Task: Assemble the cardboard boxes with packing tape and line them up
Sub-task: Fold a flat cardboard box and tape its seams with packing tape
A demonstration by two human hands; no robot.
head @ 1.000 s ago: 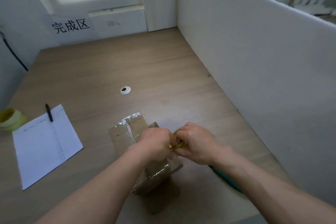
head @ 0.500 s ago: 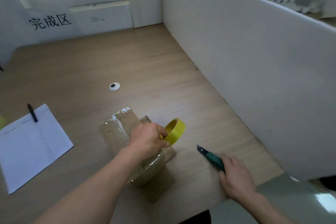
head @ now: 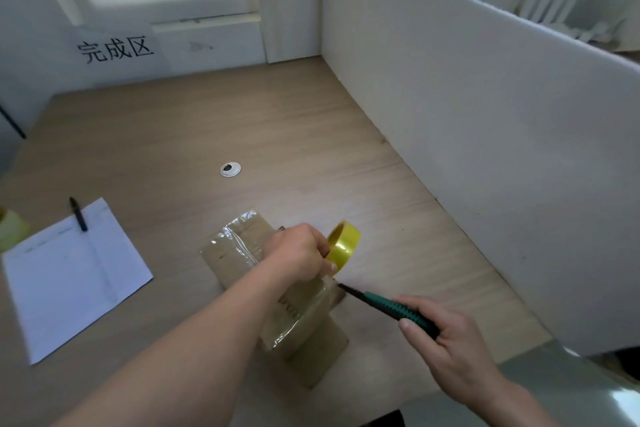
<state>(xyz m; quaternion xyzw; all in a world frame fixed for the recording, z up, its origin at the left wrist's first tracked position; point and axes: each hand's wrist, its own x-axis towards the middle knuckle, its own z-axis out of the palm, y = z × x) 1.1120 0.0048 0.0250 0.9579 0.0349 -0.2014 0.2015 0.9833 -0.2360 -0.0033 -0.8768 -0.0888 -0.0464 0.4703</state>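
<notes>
Wood-grain surface [head: 311,121] carries one cardboard box [head: 277,288], already glossy with tape, while the left hand [head: 298,253] grips the yellow tape roll [head: 343,245] above it and the right hand [head: 446,340] clasps a green utility knife [head: 391,309], blade near the strip, so cutting and lining up seem left.

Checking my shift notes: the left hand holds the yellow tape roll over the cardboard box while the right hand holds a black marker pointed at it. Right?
Not quite. The right hand grips a green utility knife, not a marker; the black marker lies on the paper sheet. The head view shows it. The left hand does hold the yellow tape roll over the cardboard box.
</notes>
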